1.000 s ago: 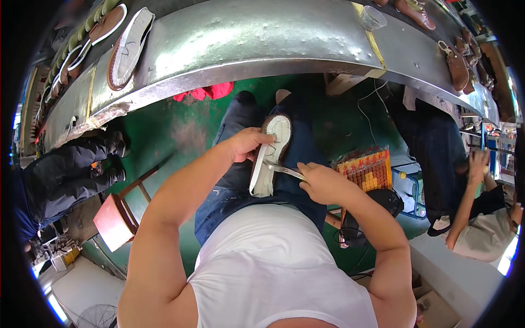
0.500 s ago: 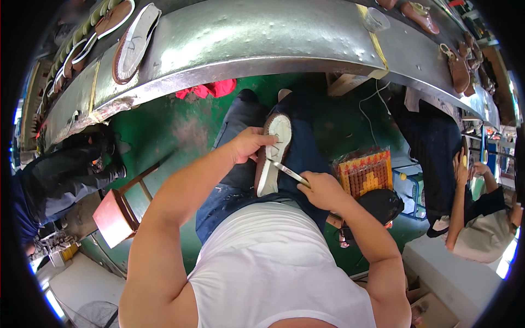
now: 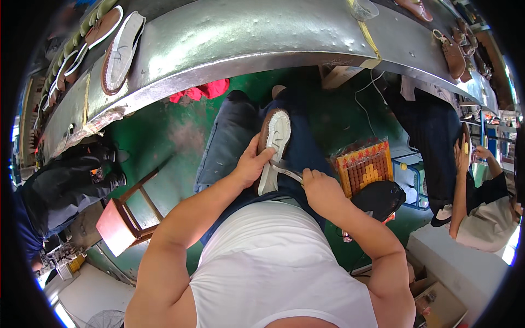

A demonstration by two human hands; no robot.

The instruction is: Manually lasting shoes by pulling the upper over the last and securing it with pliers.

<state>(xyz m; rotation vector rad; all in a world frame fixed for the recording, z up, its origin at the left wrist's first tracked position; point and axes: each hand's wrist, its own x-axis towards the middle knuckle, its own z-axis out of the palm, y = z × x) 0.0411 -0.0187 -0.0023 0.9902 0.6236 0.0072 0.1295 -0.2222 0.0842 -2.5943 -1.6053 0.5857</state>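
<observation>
A brown shoe (image 3: 278, 130) lies bottom-up across my thighs, its pale underside facing me and its toe pointing away. My left hand (image 3: 254, 163) is closed round the shoe's left side near the middle, thumb on the pale underside. From the right, my right hand (image 3: 321, 188) grips a slim silvery hand tool (image 3: 289, 173). The tool's dark tip meets the shoe's right edge close to my left thumb; its exact kind is unclear.
A metal-topped bench (image 3: 219, 35) curves ahead, with a pale-bottomed shoe (image 3: 123, 54) and other shoes on it. A wooden stool (image 3: 117, 224) stands left. At right are a beaded seat mat (image 3: 363, 167), a black bag (image 3: 378, 204) and a co-worker's arms (image 3: 460, 186).
My left hand has slid down the shoe toward the heel, and its thumb now lies beside the tool. The tool's tip has moved slightly right and nearer to me.
</observation>
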